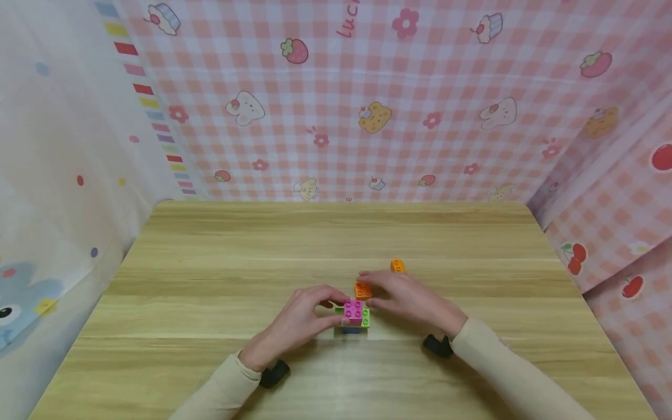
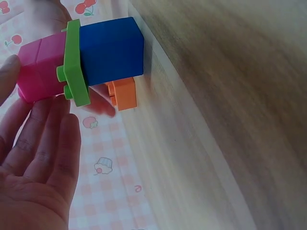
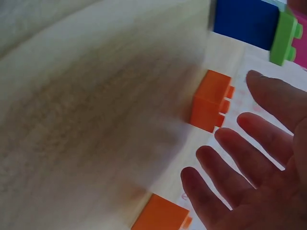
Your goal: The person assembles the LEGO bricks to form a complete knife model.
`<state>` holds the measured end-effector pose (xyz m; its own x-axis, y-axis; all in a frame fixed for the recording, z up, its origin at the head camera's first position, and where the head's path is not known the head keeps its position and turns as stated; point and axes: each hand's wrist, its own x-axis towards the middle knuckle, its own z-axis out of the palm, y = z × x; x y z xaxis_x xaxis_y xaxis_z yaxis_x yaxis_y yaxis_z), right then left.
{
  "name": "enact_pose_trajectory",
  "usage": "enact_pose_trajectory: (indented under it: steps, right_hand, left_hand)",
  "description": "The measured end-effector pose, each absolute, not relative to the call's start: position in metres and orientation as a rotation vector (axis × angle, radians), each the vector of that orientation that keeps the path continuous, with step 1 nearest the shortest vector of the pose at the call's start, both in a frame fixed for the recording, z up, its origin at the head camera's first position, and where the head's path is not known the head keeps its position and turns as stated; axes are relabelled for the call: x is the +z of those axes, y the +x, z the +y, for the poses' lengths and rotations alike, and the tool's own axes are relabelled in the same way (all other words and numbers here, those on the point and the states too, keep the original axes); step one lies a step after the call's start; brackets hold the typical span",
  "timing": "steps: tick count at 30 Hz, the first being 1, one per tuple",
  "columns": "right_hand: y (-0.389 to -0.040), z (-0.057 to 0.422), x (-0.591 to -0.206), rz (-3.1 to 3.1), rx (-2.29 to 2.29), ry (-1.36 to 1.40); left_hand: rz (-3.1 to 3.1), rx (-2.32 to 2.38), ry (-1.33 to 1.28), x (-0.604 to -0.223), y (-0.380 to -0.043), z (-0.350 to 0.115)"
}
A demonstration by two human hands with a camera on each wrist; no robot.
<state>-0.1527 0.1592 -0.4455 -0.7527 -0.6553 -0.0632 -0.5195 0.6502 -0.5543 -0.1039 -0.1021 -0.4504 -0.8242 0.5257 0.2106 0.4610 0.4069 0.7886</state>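
Observation:
A stack of toy building bricks stands on the table: a blue brick (image 2: 112, 51) at the bottom, a green plate (image 2: 76, 67) over it, and pink bricks (image 1: 353, 311) on top, with a seam between them in the left wrist view. My left hand (image 1: 296, 318) pinches the pink part between thumb and fingers. Close to the stack's far right side is an orange brick (image 3: 211, 101), studs up. Over this brick hovers my right hand (image 1: 409, 297), its fingers spread and holding nothing. A second orange brick (image 1: 397, 266) lies farther back, partly behind that hand.
The wooden table (image 1: 220, 251) reaches back to a pink checked cloth (image 1: 325, 87) that hangs behind it. Patterned cloths also hang at the left and right sides. A black band shows under each wrist.

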Motion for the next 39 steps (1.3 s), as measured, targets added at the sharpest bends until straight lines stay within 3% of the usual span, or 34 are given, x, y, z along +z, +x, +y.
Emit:
enact_pose_trajectory:
  steps: [12, 39]
  right_hand:
    - [-0.155, 0.151, -0.452, 2.675, -0.692, -0.915]
    - [-0.12, 0.167, -0.42, 2.792, -1.003, -1.065]
  left_hand:
    - [2.503, 1.478, 0.833, -0.451, -0.102, -0.1]
    - [2.444, 1.479, 0.716, -0.446, -0.102, -0.1]
